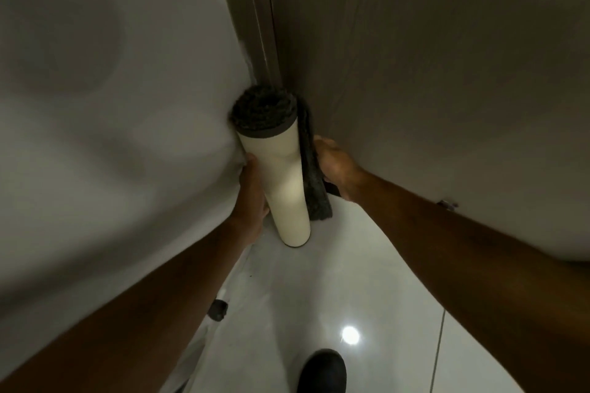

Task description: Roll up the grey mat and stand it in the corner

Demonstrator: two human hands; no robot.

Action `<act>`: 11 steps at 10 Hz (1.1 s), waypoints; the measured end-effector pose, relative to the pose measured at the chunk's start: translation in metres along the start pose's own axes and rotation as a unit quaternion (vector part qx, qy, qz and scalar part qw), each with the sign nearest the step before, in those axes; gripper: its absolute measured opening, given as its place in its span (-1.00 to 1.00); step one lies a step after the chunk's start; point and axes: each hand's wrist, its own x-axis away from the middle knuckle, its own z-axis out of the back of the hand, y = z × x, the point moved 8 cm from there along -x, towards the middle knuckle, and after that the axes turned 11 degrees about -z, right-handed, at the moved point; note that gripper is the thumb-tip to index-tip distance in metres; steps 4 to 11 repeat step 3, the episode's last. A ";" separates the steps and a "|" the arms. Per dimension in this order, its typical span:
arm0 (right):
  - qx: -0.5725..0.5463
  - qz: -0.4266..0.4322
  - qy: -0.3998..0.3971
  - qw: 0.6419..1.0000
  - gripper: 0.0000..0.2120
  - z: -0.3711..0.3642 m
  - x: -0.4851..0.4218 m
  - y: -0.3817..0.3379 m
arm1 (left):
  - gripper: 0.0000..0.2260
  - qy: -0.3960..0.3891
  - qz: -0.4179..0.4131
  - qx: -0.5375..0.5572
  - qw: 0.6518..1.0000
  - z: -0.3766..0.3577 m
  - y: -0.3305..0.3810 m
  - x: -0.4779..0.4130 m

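The grey mat (287, 182) is rolled into a tube with its cream backing outward and its dark pile showing at the top end. It stands upright on the floor, in the corner between the white wall and the brown door. My left hand (252, 191) presses against the roll's left side. My right hand (335, 166) grips the loose dark outer flap on the roll's right side.
The white wall (111, 105) is on the left and the brown door (431, 73) on the right. A small dark doorstop (218, 309) sits at the wall's base. The glossy white tile floor (367, 281) extends toward me, with my black shoe (322, 373) on it.
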 end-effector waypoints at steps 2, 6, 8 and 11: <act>-0.037 0.051 0.037 0.997 -0.70 0.040 0.039 -0.016 | -0.45 0.033 -0.057 0.004 0.998 -0.012 0.041 0.028; -0.013 0.104 0.059 0.993 -0.62 0.062 0.086 -0.031 | -0.40 0.059 -0.142 -0.119 0.981 -0.018 0.083 0.056; -0.013 0.104 0.059 0.993 -0.62 0.062 0.086 -0.031 | -0.40 0.059 -0.142 -0.119 0.981 -0.018 0.083 0.056; -0.013 0.104 0.059 0.993 -0.62 0.062 0.086 -0.031 | -0.40 0.059 -0.142 -0.119 0.981 -0.018 0.083 0.056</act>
